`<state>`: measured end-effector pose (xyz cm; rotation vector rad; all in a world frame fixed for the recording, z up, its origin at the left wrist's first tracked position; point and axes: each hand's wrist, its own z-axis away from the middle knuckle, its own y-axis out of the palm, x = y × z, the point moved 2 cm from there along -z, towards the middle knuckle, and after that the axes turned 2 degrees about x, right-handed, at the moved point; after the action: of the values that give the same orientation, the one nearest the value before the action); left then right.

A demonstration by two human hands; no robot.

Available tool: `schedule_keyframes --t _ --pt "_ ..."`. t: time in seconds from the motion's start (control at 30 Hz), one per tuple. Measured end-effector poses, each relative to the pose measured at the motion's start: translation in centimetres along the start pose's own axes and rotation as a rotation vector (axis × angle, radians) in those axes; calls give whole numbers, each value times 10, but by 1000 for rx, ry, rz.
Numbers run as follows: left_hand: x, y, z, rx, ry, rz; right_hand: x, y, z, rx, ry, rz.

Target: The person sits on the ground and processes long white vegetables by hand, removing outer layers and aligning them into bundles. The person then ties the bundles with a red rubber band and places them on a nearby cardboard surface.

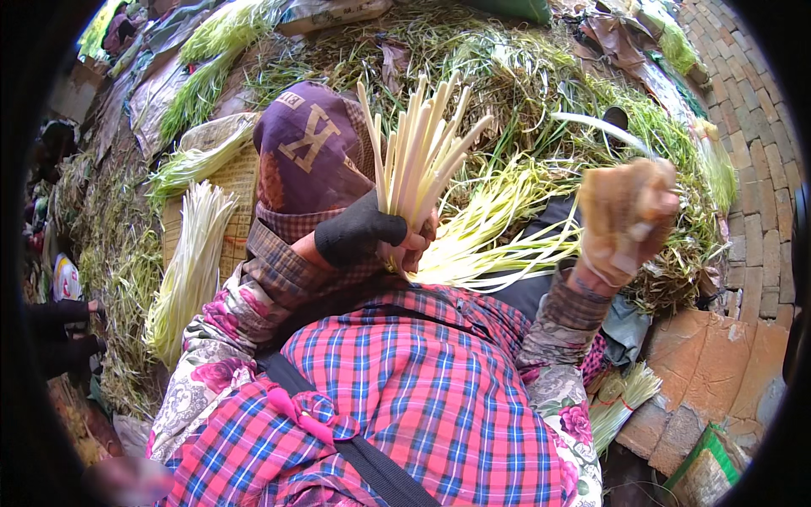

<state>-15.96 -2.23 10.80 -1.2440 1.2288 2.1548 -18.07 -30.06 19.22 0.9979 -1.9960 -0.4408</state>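
My left hand (386,237), in a black fingerless glove, grips a bundle of pale leek-like stalks (418,165) in front of my chest. Their cut-looking white ends point up and fan out, and long yellow-green leaves (500,222) spread from below the grip over my lap to the right. Raised at the right, my right hand (627,215) is blurred and wears a worn tan glove or wrapping. A single pale curved stalk or strip (605,130) reaches up and left from near its fingers; whether the fingers hold it is unclear.
White-stemmed bundles lie on a woven board (174,218) at left and beside my right elbow (624,405). Heaps of green leaves and straw (507,76) cover the ground ahead. Brick paving (757,190) runs along the right, with a cardboard piece (703,361) near it. Someone's dark sleeves (60,329) show at far left.
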Motion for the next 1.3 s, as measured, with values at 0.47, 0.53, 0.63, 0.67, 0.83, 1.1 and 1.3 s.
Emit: schedule_keyframes --t 0.47,0.53,0.63,0.67,0.83,1.1,1.3 --pt "-10 6 -14 58 17 -122 -32 39 -81 411 42 1142" --pt "-8 6 -15 90 -16 -130 -61 54 -77 807 124 1294" --pt "1 2 -8 82 -20 -87 -63 50 -72 580 193 920" --pt "-2 -1 -9 56 4 -80 -52 51 -79 427 174 880" --pt "18 4 -17 -273 227 -309 -97 47 -42 634 214 1033" --pt "-138 -51 83 587 641 -172 -42 -48 -23 -11 212 789" --pt "-155 -45 133 483 731 -346 -105 -22 3 -7 432 661"
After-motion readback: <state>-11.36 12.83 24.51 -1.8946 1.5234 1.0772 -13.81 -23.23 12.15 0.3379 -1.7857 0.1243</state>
